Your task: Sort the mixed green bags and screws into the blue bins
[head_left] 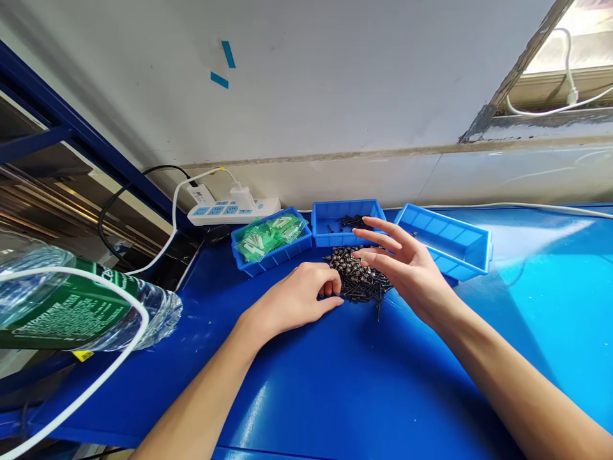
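A loose pile of dark screws (pixel 361 287), some with shiny metal parts, lies on the blue tabletop (pixel 306 383). My left hand (pixel 306 291) rests at the pile's left edge, its fingers curled inward and the thumb stretched beside them. Whatever lies inside those curled fingers is hidden. Over the right side of the pile hovers my right hand (pixel 407 265), fingers spread and nothing held. Behind the pile, a blue bin (pixel 348 237) contains some dark screws. To its right, another blue bin (pixel 454 246) stands tilted outward, partly hidden by my right hand.
At left, a blue bin (pixel 275 257) holds green plastic bags (pixel 272 236) with white pieces. A white power strip (pixel 234 211) lies behind it. A large water bottle (pixel 86 300) and a white cable (pixel 136 306) occupy the left foreground. The wall (pixel 306 83) bounds the back.
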`<action>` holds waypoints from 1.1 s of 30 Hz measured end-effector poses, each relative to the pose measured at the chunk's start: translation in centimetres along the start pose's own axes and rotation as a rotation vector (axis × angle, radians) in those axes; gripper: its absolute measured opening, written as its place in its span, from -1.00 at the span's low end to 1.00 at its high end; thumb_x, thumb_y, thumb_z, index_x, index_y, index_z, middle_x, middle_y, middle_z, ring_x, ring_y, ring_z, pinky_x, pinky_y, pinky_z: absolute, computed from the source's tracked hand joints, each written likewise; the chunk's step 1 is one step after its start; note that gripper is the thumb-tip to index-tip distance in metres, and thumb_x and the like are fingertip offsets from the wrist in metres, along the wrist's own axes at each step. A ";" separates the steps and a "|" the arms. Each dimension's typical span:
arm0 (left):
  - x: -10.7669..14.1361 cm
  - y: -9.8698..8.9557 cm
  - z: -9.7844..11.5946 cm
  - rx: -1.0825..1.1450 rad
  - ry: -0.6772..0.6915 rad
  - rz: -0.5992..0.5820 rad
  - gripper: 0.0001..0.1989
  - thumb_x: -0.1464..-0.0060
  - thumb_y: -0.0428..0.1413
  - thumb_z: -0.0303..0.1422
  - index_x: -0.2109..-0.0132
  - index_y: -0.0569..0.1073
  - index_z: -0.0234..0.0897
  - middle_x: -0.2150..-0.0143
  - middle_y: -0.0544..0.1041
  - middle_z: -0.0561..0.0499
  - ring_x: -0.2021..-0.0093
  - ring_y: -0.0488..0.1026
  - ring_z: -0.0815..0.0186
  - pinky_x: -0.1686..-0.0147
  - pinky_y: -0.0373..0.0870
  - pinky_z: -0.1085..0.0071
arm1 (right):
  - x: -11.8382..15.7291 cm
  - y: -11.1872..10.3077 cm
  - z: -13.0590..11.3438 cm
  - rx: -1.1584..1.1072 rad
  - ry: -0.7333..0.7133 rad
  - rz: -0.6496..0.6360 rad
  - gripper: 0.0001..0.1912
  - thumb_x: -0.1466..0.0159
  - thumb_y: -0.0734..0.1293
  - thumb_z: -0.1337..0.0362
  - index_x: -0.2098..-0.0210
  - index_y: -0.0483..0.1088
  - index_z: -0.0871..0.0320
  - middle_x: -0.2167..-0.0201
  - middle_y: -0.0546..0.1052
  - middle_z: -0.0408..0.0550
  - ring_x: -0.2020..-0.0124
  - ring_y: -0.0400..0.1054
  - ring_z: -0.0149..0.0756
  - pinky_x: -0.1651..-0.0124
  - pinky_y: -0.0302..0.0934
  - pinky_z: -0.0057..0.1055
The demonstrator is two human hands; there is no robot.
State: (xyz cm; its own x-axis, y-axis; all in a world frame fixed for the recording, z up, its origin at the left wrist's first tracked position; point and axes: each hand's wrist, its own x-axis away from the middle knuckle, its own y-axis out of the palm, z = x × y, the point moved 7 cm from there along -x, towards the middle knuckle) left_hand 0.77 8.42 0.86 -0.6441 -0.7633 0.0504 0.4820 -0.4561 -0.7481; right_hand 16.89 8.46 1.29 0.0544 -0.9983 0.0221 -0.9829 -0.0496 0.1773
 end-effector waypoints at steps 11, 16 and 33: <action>-0.3 0.4 0.2 -0.035 -0.010 0.032 -0.87 -0.18 0.26 -0.43 0.34 0.48 -0.26 0.34 0.53 0.04 0.31 0.46 0.29 0.30 0.31 0.41 | 0.0 -0.2 -0.3 0.034 -0.005 -0.004 -0.49 -0.14 0.55 0.14 -0.08 0.50 -0.05 -0.16 0.60 0.02 0.10 0.62 -0.14 -0.12 0.43 -0.10; -0.3 0.3 0.2 -0.025 0.004 0.049 -0.89 -0.17 0.21 -0.46 0.34 0.50 -0.26 0.36 0.55 0.03 0.35 0.47 0.30 0.32 0.31 0.41 | 0.0 -0.3 -0.4 0.056 -0.006 0.008 -0.49 -0.15 0.54 0.10 -0.09 0.50 -0.05 -0.17 0.60 0.03 0.10 0.61 -0.12 -0.10 0.44 -0.09; 0.4 -3.0 0.8 0.216 0.029 0.250 -0.93 -0.16 0.18 -0.38 0.30 0.53 -0.26 0.35 0.57 0.05 0.38 0.48 0.33 0.32 0.43 0.43 | 0.6 2.0 0.1 0.311 0.039 -0.296 -0.61 -0.14 0.56 -0.04 0.24 0.68 0.15 0.35 0.72 0.01 0.29 0.62 -0.11 0.25 0.50 -0.27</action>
State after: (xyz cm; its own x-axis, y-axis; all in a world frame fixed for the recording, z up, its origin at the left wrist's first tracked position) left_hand -0.44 9.16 3.60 -0.5046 -0.8522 -0.1384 0.7403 -0.3446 -0.5772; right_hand 14.95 7.73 1.54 0.3426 -0.9380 0.0533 -0.9298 -0.3466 -0.1238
